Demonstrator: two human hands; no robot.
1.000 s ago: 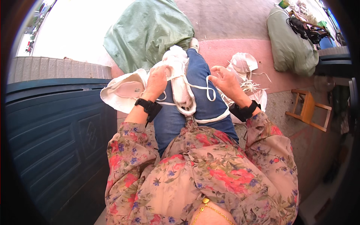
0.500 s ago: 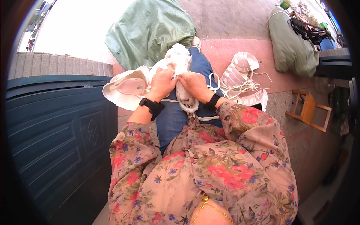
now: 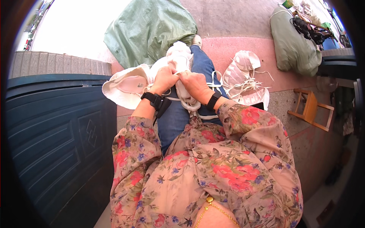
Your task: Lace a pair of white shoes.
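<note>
A white shoe upper point(image 3: 183, 91) lies lengthwise over my lap, its rounded end toward me. My left hand point(image 3: 166, 78) is closed on its far part, thumb and fingers pinched together. Against it, my right hand point(image 3: 193, 80) pinches what looks like a white shoelace at the same spot; the fingertips hide most of it. Beyond my hands more white uppers point(image 3: 178, 53) are bunched together. Another upper point(image 3: 132, 84) with a pale pink inside spreads out left of my left hand. Loose white laces point(image 3: 217, 78) loop beside my right wrist.
Several laced white uppers point(image 3: 243, 78) lie to the right of my leg. A large green sack point(image 3: 152, 26) stands ahead, and a second stuffed sack point(image 3: 294, 41) sits far right. A small wooden stool point(image 3: 311, 108) lies right; a dark blue panelled door point(image 3: 57, 133) is at left.
Both hands stay together on the upper, with the right hand's fingers now drawn closer to the left's. The whole view has shifted slightly.
</note>
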